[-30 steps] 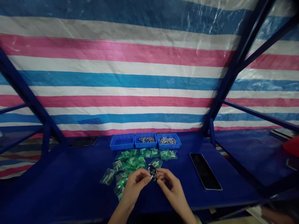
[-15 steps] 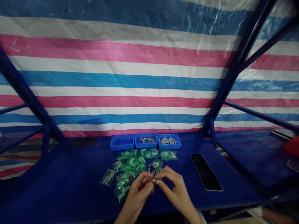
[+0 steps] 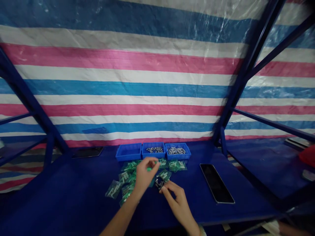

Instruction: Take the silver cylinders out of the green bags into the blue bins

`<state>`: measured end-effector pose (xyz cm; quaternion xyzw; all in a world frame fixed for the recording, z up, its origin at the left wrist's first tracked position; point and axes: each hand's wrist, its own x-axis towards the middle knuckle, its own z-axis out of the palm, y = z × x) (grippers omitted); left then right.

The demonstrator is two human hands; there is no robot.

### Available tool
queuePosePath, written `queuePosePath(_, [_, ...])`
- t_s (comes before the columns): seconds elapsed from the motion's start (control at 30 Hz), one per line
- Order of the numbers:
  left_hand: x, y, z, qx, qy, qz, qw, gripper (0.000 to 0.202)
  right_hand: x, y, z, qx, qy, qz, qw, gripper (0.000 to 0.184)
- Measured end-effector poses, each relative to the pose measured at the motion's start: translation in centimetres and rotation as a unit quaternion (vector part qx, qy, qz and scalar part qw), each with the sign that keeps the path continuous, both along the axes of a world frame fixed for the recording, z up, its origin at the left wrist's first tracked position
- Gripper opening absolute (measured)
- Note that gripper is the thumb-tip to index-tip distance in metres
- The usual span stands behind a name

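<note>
My left hand [image 3: 145, 174] is raised over the small clear bags with green inside [image 3: 130, 167], its fingers curled and the thumb and index tips close together. Whatever it pinches, if anything, is too small to make out. My right hand [image 3: 177, 200] has thumb and index finger pressed together at the near edge of a little pile of small shiny metal parts [image 3: 159, 182]. Anything between those fingertips is hidden. Just behind the pile lies another clear bag [image 3: 164, 175] with pale pieces inside.
Three blue trays stand at the back: a bare one [image 3: 119, 154], one with small metal parts [image 3: 154, 149], one with metal cylinders [image 3: 176, 150]. A phone [image 3: 217, 183] lies right, another dark flat device [image 3: 87, 151] back left. Blue frame posts [image 3: 236, 85] flank the table.
My hands were together over the pile with a small shiny part between their fingertips. My left hand has moved forward and away over the bags; my right has shifted slightly down.
</note>
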<state>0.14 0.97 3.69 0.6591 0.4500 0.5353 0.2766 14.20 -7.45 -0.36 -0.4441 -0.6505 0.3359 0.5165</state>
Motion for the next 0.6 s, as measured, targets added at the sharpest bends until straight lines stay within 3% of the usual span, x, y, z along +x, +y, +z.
queuePosePath(0.1, [0.0, 4.6, 2.1, 0.050, 0.085, 0.037, 0.994, 0.019, 0.2, -0.1, -0.3, 0.014, -0.007, -0.012, 1.000, 0.034])
queuePosePath(0.17, [-0.2, 5.5, 2.2, 0.054, 0.104, 0.050, 0.992, 0.026, 0.5, -0.3, -0.8, 0.023, -0.021, -0.024, 0.999, 0.034])
queuePosePath(0.23, [-0.7, 4.3, 1.1, 0.041, 0.141, 0.046, 0.988, 0.025, 1.1, -0.6, -1.6, 0.022, -0.042, -0.048, 0.998, 0.034])
queuePosePath(0.33, [-1.5, 0.0, -1.7, -0.010, 0.207, 0.001, 0.978, 0.012, 2.1, -0.9, -3.0, 0.013, -0.072, -0.082, 0.994, 0.031])
queuePosePath(0.43, [-1.8, -3.8, -4.1, -0.038, 0.251, 0.010, 0.967, 0.011, 2.5, -1.2, -4.0, 0.012, -0.092, -0.085, 0.992, 0.028])
queuePosePath(0.6, [-1.6, -5.1, -5.5, -0.034, 0.341, 0.016, 0.939, 0.018, 1.5, -1.4, -4.1, 0.013, -0.102, -0.075, 0.992, 0.026])
